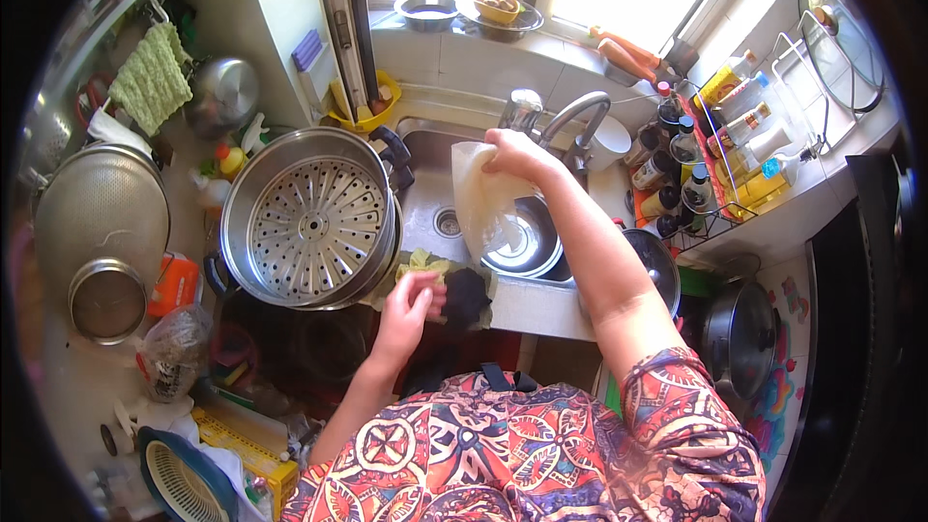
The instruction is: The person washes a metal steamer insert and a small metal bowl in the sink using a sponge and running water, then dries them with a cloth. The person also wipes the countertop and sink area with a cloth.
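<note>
My right hand [516, 156] grips the top of a thin whitish wet cloth [482, 203], which hangs over the sink [420, 181]. Behind its lower part a shiny metal bowl [536, 239] sits in the sink's right side. My left hand [417, 308] is held with fingers parted over the counter's front edge, beside a yellow-green cloth [422, 264] and a dark cloth [466, 296]; I cannot tell whether it touches them. To its left stands a large steel steamer pot with a slotted steamer plate [315, 225].
The faucet [594, 112] arches behind the sink, with a white cup [610, 141] beside it. Sauce bottles [685, 145] crowd a wire rack at the right, near a lidded pan [652, 268]. A yellow basin [377, 112] and a large mesh strainer [105, 210] are at the left.
</note>
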`<action>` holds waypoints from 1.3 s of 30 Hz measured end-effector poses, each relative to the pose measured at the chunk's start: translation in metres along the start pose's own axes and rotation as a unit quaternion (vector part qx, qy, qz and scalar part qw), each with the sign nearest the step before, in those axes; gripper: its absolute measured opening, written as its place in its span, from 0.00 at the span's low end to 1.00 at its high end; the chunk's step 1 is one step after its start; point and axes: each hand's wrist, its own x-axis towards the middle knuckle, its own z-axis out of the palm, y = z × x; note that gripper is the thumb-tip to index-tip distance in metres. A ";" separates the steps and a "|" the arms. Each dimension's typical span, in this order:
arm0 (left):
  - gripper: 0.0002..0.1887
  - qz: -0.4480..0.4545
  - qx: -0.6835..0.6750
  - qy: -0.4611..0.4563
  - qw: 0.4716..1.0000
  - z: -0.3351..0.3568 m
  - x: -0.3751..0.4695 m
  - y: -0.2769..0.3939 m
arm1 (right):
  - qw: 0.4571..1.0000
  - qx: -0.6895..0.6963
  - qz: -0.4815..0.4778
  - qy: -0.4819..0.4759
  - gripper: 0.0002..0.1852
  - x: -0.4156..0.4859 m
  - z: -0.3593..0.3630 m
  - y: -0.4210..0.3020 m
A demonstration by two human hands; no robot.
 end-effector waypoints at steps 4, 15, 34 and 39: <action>0.28 0.172 0.153 0.071 0.971 0.017 0.060 0.001 | 0.993 -0.049 -0.055 -0.090 0.18 -0.025 -0.008 -0.014; 0.13 0.087 -0.059 -0.059 0.993 0.068 0.157 0.006 | 0.993 -0.027 -0.075 -0.083 0.19 -0.075 -0.067 -0.012; 0.30 0.158 -0.458 0.180 0.856 0.056 0.120 0.106 | 0.887 0.440 0.008 0.141 0.52 -0.076 0.042 -0.023; 0.29 0.187 -0.450 0.213 0.847 0.014 0.079 0.140 | 0.919 0.340 -0.097 0.173 0.13 -0.063 0.066 -0.060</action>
